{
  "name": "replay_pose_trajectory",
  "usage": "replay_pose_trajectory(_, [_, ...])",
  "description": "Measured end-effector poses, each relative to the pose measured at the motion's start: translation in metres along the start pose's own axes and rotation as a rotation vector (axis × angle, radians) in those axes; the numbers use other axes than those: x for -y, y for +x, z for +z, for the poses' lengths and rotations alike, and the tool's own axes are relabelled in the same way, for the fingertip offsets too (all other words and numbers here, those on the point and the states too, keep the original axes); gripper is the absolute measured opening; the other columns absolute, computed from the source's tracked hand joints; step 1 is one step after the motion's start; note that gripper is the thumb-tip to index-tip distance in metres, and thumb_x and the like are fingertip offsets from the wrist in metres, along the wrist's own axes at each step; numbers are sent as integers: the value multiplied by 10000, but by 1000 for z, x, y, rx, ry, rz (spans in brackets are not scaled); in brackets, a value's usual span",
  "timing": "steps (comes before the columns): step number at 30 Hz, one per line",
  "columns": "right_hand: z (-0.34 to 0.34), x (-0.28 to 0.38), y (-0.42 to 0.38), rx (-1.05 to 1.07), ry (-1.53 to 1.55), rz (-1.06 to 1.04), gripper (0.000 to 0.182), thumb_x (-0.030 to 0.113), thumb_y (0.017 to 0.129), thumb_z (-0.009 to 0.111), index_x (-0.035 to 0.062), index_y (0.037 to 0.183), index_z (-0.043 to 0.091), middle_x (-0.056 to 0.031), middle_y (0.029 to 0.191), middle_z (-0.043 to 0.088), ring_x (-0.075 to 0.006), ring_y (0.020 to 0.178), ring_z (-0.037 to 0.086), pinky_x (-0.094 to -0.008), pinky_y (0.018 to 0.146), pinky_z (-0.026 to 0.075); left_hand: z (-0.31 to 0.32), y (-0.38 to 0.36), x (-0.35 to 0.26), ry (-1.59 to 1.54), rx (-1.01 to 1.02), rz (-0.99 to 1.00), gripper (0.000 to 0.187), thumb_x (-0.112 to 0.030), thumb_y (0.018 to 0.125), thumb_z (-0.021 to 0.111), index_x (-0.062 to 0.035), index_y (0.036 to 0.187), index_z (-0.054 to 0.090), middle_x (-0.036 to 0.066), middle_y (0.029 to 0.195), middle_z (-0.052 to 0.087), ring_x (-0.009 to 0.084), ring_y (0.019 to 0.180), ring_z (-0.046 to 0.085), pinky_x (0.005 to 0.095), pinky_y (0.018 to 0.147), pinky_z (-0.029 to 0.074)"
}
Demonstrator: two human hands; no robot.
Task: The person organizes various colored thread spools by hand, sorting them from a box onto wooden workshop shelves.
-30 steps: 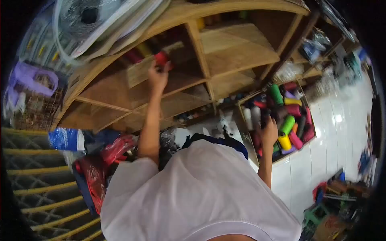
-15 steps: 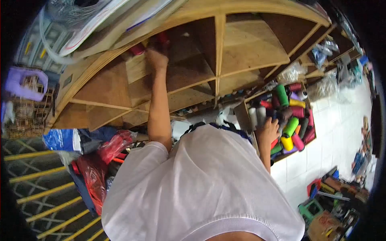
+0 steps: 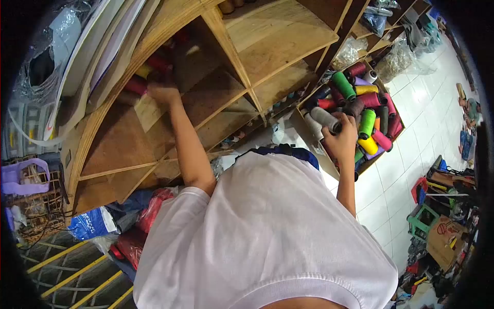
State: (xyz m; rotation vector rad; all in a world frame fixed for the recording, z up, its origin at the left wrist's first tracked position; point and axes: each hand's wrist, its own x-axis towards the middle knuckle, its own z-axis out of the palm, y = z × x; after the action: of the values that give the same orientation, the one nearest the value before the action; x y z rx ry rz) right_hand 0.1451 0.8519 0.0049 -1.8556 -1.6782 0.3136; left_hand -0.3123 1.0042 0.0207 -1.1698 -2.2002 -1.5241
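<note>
While the head view gives me the right hand (image 3: pixel 341 140) with its grip clamped on the dark end of the grey spool (image 3: pixel 322 117) in the crowded box (image 3: pixel 306 129), I'd keep the pull light and straight so the white spool (image 3: pixel 312 125) beside it doesn't roll. Up in the wooden shelf (image 3: pixel 216 98), the left hand (image 3: pixel 163 93) is right by the magenta spool (image 3: pixel 136 85), but blur means I can't tell whether that grip is closed, so gentle pressure there.
</note>
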Motion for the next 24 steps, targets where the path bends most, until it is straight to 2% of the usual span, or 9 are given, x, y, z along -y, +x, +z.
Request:
replay_pose_trajectory(1, [-2,3,1,26,153,-68,417,183,698,739,-2,1054,627,-191,989,604,-317,840,642,-378,767,525,-2,2,2,4,-1,-3,315,-203,732,822,38,888,691,156,889,719,261,850,671,395,724,513])
replay_pose_trajectory(3, [0,18,2,287,739,165,328,152,795,709,0,1076,636,-109,1028,660,-198,907,637,-302,796,509,-1,7,14,-45,112,176,317,-215,723,821,24,885,690,149,894,717,282,842,672,391,730,511])
replay_pose_trajectory(7, [14,83,2,613,1543,415,463,150,878,671,31,1289,494,-71,1090,628,-187,936,624,-283,789,517,12,13,47,-160,84,133,354,-236,715,828,48,886,701,185,881,711,282,795,677,404,713,497])
replay_pose_trajectory(11, [43,147,27,1054,1184,-69,522,218,883,711,37,1300,455,-84,1148,570,-195,959,611,-308,794,544,3,-1,31,-60,137,214,241,-130,749,734,30,922,683,182,974,702,288,895,663,381,802,499])
replay_pose_trajectory(13, [49,186,42,776,1023,-424,530,203,856,742,25,1268,460,-99,1076,599,-184,931,596,-316,758,538,-11,-10,16,51,174,232,250,-113,757,714,28,960,679,180,994,699,283,915,661,382,823,496])
replay_pose_trajectory(15, [78,218,60,529,950,-564,510,181,822,751,6,1223,488,-157,1004,632,-252,914,640,-357,748,536,-26,-15,4,-223,456,112,296,-92,779,679,20,1052,660,188,1013,698,295,953,662,382,862,489])
replay_pose_trajectory(18, [97,265,88,169,798,-615,510,226,787,747,0,1187,525,-213,990,644,-365,924,650,-421,772,531,-27,-18,1,-280,447,360,340,-52,769,655,5,1105,647,195,1046,693,309,990,659,367,883,485])
replay_pose_trajectory(21, [144,298,126,-33,461,-515,482,290,806,665,-13,1163,553,-247,972,651,-383,916,650,-447,804,527,-29,-16,-18,-167,479,267,393,-17,735,646,5,1128,635,185,1048,688,337,1008,647,383,896,485])
replay_pose_trajectory(24, [184,318,167,343,472,-310,542,337,811,665,22,1234,539,-237,1139,609,-383,1050,604,-464,890,501,-5,-13,24,-64,295,458,305,-65,829,615,-21,1128,652,216,1050,676,368,995,647,411,873,485])
